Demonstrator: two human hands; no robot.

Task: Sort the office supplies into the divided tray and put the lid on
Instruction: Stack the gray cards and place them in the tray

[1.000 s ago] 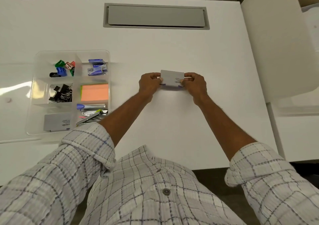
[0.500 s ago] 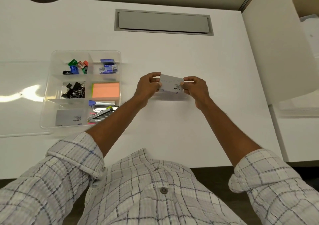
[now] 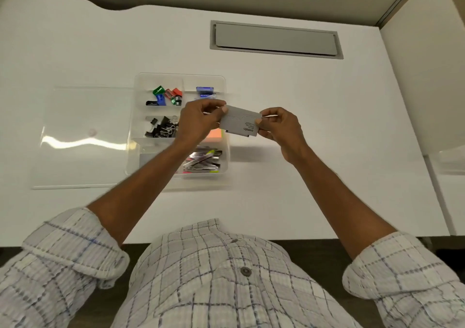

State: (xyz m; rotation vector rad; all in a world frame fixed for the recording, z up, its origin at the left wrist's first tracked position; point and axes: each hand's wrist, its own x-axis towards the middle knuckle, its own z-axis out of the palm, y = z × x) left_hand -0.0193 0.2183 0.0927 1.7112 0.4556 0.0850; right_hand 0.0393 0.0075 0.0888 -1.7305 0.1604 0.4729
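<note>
The left hand (image 3: 198, 123) and right hand (image 3: 279, 128) each pinch a short end of the small grey box (image 3: 240, 123), held up at the divided tray's (image 3: 133, 128) 3 o'clock rim; it looks light, stiff and smooth, so gripping its ends probably suits it.

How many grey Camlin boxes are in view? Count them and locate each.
1: the grey Camlin box is pinched between left hand and right hand, near the divided tray. The left forearm covers a tray compartment, so another may hide there.
</note>
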